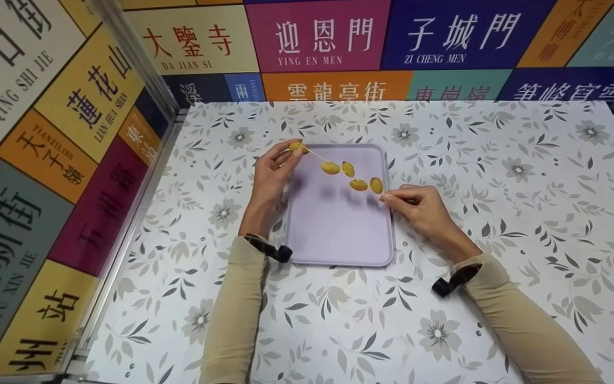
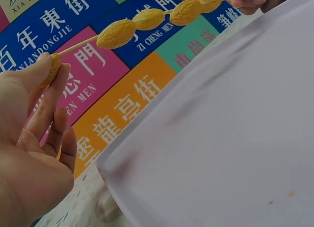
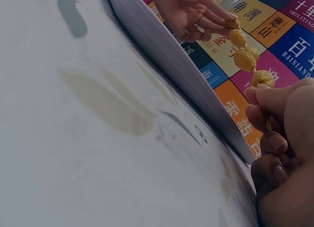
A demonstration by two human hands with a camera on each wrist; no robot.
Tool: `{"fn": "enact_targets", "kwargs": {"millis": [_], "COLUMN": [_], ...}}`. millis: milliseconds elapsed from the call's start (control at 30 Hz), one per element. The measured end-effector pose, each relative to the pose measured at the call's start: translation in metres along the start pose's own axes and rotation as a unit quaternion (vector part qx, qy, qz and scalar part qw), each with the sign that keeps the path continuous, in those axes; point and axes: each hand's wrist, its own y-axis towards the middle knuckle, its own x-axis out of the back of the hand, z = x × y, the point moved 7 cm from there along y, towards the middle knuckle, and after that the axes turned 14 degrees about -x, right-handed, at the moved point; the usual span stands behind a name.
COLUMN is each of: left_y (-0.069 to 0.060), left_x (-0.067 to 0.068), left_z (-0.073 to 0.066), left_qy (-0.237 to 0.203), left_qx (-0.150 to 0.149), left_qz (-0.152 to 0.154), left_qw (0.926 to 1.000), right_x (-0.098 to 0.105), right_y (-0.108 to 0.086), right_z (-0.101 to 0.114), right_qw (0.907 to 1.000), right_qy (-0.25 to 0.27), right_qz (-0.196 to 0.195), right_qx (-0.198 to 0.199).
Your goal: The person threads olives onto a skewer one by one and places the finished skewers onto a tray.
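A thin wooden skewer (image 2: 81,44) carries several wrinkled, yellow oval fruits (image 1: 330,168) that look like preserved olives. It is held slantwise above a pale purple tray (image 1: 339,234). At the tray's upper left corner, my left hand (image 1: 276,165) pinches the end fruit (image 2: 52,70) between thumb and fingers; a bare stretch of stick parts it from the others. My right hand (image 1: 419,209), by the tray's right edge, pinches the skewer's other end just beyond the last fruit (image 3: 263,78). In the right wrist view the stick (image 3: 268,122) runs down along the curled fingers.
The tray lies on a table covered with a white leaf-and-flower cloth (image 1: 499,213). Panels with coloured lettered signs stand behind (image 1: 317,37) and at the left (image 1: 88,101). A black camera band is on each wrist.
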Motion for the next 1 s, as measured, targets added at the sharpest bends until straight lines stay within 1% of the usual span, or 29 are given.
{"fn": "enact_targets", "kwargs": {"millis": [200, 367, 433, 633, 800, 900, 1000], "left_y": [-0.001, -0.002, -0.002, -0.003, -0.005, -0.005, -0.005], "left_x": [-0.001, -0.005, -0.007, -0.012, -0.014, -0.014, -0.013], "left_z": [-0.003, -0.004, -0.004, -0.002, -0.001, 0.000, 0.001], "left_qy": [0.007, 0.011, 0.015, 0.049, 0.046, 0.049, 0.059], "left_qx": [-0.011, -0.014, -0.015, -0.019, -0.018, -0.016, -0.017], "left_qz": [0.007, 0.016, 0.023, 0.045, 0.057, 0.048, 0.024], "left_qw": [0.9999, 0.9997, 0.9995, 0.9976, 0.9971, 0.9975, 0.9978], "right_x": [-0.001, -0.002, -0.002, -0.001, -0.002, -0.002, -0.002], "right_y": [0.001, 0.000, -0.001, -0.002, -0.003, -0.003, -0.002], "right_z": [-0.001, -0.002, -0.002, -0.002, 0.000, 0.000, 0.000], "right_qw": [1.0000, 0.9998, 0.9998, 0.9997, 0.9998, 0.9999, 0.9998], "right_qy": [0.001, -0.009, -0.011, -0.008, -0.010, -0.012, -0.013], "right_qz": [-0.003, 0.000, 0.003, 0.007, 0.006, 0.005, 0.004], "right_qx": [-0.006, -0.015, -0.017, -0.020, -0.017, -0.010, -0.012]}}
